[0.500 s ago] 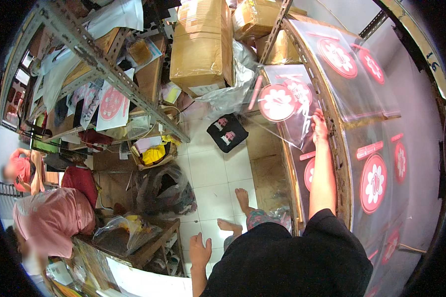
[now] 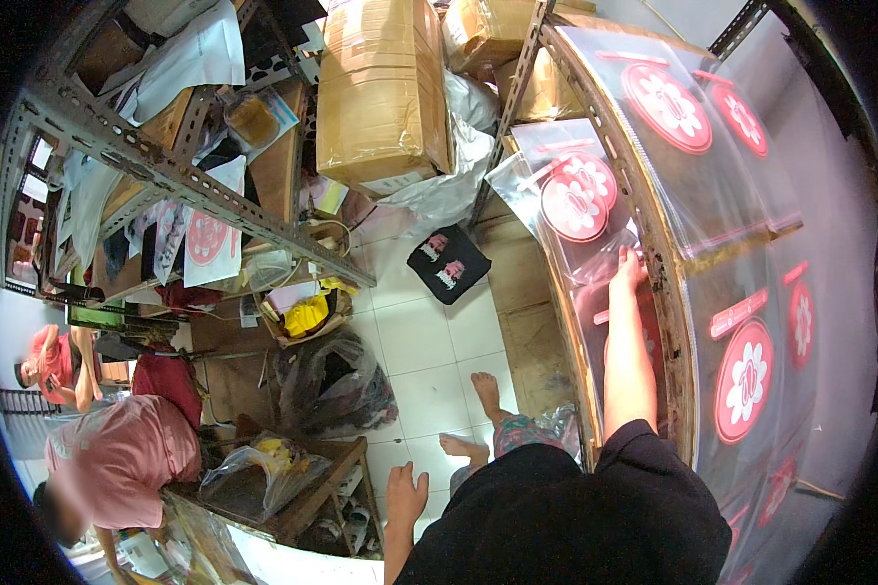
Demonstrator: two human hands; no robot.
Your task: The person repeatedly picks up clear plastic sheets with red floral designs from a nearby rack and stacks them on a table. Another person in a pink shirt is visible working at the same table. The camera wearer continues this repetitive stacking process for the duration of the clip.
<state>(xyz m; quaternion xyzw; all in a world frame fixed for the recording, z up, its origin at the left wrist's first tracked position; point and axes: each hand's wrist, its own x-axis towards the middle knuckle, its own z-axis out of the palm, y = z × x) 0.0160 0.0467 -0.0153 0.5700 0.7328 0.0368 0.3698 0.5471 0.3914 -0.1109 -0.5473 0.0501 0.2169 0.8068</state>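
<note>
My right hand (image 2: 628, 268) reaches over the rack on the right, its fingers closed on the near end of a clear plastic bag (image 2: 556, 166) printed with a red disc and white flower. That bag lies slanted over another of the same kind on the lower shelf; its far corner sticks out past the shelf's inner edge. The fingertips are partly hidden. Low in the picture, my left hand (image 2: 406, 490) hangs over the floor with its fingers apart, holding nothing.
Similar printed bags (image 2: 746, 375) cover the rack's upper shelf. Folded black cloth (image 2: 448, 263) with pink prints lies on the tiles. A large taped carton (image 2: 376, 97) stands ahead. A metal shelf frame (image 2: 205, 180) rises at left, and a person in pink (image 2: 132, 453) bends nearby.
The printed bag has come down from a raised, blurred position and swung right, onto the shelf. My right hand has moved slightly nearer to me. My left hand stays low.
</note>
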